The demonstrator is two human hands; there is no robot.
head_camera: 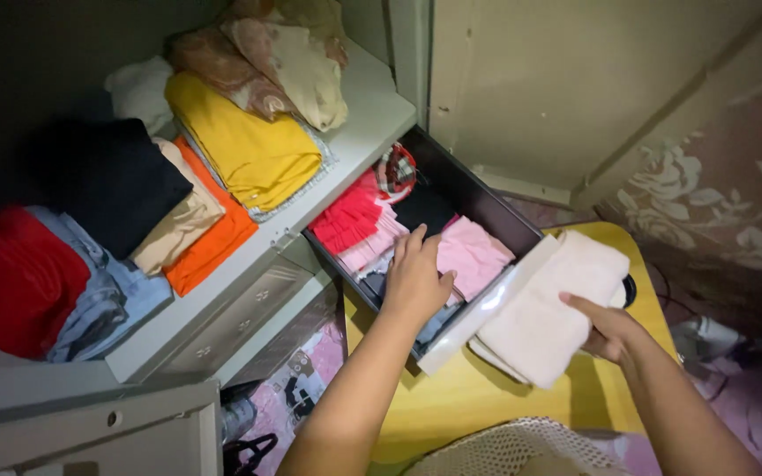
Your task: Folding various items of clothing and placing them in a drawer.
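Wide pale wardrobe shelf point(359, 132), loaded from its left end to its back right corner with folded clothes: red folded garment point(15, 278) at the left end, light blue folded garment point(108, 295) beside it, black folded garment point(103, 181) behind, beige folded cloth point(183, 216) over an orange folded cloth point(213, 238), mustard yellow folded cloth point(244, 141) near the middle, floral cream fabric point(288, 57) at the back right. Below the shelf's right end, open dark drawer point(478, 198) with a pale front panel, pulled out over a yellow worktop point(451, 401). Inside the drawer, red pleated cloth point(346, 216) at the back left corner, folded pink cloth point(474, 251) near the front right.

Left hand point(416, 278) flat and open inside the drawer, fingers spread, palm down, pressing on the folded items just left of the pink cloth. Right hand point(606, 330) closed around the lower right corner of a folded white towel point(553, 300), thumb on top. Towel lying against the drawer's front panel and above the worktop's right part. White mesh basket point(513, 449) at the worktop's near edge.
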